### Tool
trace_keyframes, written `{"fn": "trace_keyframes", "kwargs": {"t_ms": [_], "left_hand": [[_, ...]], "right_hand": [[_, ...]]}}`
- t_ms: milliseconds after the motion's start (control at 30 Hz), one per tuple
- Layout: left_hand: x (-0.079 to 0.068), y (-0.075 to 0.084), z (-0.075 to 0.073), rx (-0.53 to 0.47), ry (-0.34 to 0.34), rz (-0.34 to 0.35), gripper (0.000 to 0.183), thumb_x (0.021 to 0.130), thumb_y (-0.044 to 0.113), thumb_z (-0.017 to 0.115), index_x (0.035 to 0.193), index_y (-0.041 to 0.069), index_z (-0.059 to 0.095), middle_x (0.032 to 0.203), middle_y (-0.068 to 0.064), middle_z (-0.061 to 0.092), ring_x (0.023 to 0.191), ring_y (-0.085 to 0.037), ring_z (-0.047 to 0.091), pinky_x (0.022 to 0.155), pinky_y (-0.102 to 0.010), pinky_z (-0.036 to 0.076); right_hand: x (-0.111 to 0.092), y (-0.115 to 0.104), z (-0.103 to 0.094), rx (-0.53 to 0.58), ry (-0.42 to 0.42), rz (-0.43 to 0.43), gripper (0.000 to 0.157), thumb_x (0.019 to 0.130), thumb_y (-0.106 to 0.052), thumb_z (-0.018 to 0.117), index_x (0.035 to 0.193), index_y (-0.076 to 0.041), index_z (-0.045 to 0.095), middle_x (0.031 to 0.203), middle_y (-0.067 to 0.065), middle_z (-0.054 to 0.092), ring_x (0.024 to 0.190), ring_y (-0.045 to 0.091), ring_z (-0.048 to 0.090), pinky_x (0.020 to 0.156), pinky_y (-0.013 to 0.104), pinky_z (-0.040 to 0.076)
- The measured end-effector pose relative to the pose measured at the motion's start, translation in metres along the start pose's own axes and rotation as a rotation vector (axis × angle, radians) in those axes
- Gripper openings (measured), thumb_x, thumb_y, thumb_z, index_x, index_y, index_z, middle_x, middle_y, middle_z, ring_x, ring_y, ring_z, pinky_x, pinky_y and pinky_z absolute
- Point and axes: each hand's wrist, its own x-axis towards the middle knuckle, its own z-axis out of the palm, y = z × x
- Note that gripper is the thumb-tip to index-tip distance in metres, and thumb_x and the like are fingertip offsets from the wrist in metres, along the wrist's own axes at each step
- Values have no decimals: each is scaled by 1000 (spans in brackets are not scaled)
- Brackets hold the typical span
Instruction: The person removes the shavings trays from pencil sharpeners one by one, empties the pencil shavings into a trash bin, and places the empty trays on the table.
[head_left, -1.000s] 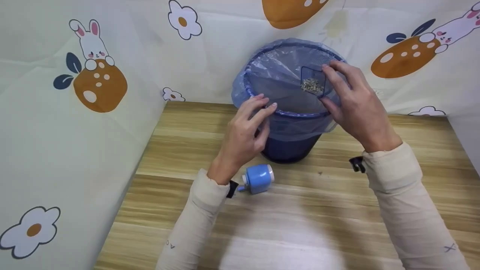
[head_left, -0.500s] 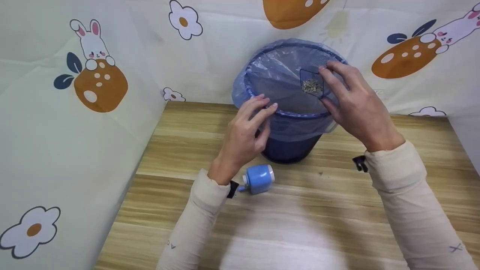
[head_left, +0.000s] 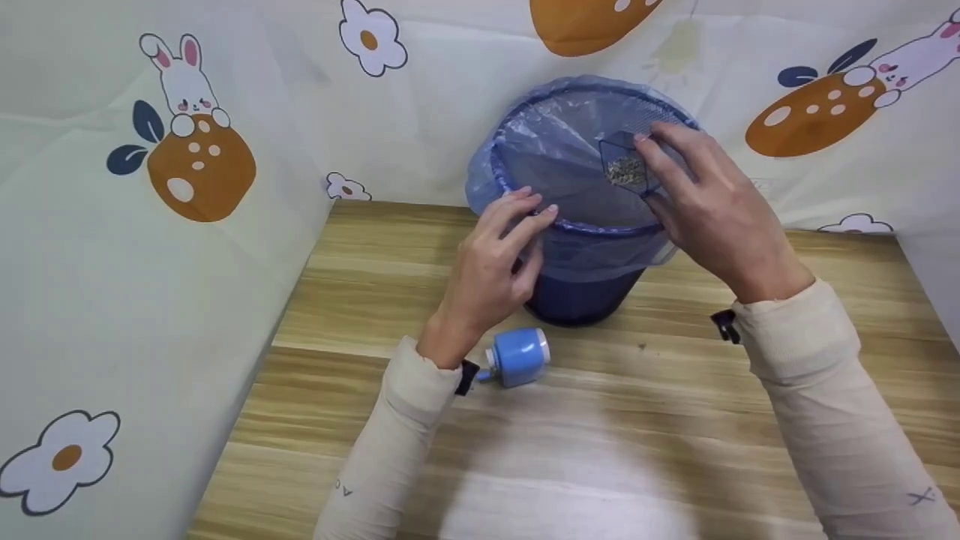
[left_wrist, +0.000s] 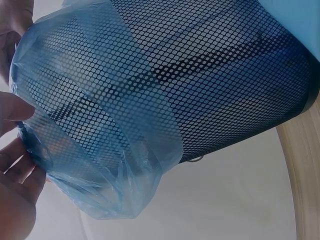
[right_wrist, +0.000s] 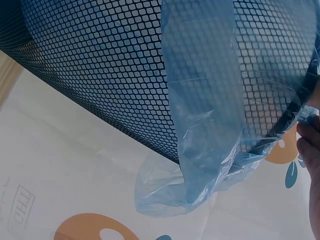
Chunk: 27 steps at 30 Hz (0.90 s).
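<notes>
My right hand (head_left: 720, 202) pinches a small clear shavings drawer (head_left: 613, 150) between thumb and fingers, above the mouth of the bin. Greyish pencil shavings (head_left: 625, 172) lie in its lower part. The wastebasket (head_left: 581, 298) is dark blue mesh, lined with a thin blue plastic bag (head_left: 600, 259) folded over its rim. With bent fingers my left hand (head_left: 491, 255) grips the near left rim; in the left wrist view its fingers (left_wrist: 22, 172) curl at the bag-covered edge. Just below that hand lies a blue crank pencil sharpener (head_left: 519, 358) on its side.
The wood-grain tabletop (head_left: 360, 300) carries the bin and sharpener, with a small dark speck (head_left: 641, 346) right of the sharpener. A printed cloth wall (head_left: 435, 112) with rabbits and flowers rises close behind the bin and along the left side.
My right hand has turned a little and the shavings drawer tilts more, its side wall now showing. The left hand stays at the rim; the shavings remain in the drawer.
</notes>
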Motion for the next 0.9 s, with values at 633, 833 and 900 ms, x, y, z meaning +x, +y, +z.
{"fn": "trace_keyframes", "kwargs": {"t_ms": [633,833,900], "left_hand": [[1,-1,0,-8,7,4,28,95,4,60,121,2,70,123,-19,63,128,-32,54,117,-35,34],[1,0,1,-8,17,0,26,98,9,60,121,2,70,122,-19,64,128,-32,54,116,-34,35],[1,0,0,-5,17,2,26,98,9,60,121,2,70,122,-19,64,128,-32,54,115,-34,35]], "right_hand": [[2,1,1,-74,23,-123,56,85,12,67,137,-2,53,134,23,53,118,43,55,100,52,48],[3,1,0,-77,10,-147,50,89,11,61,137,-2,54,134,24,53,117,44,56,98,54,49],[3,1,0,-72,6,-150,49,90,11,61,137,-3,54,134,24,53,117,44,55,98,54,49]]}}
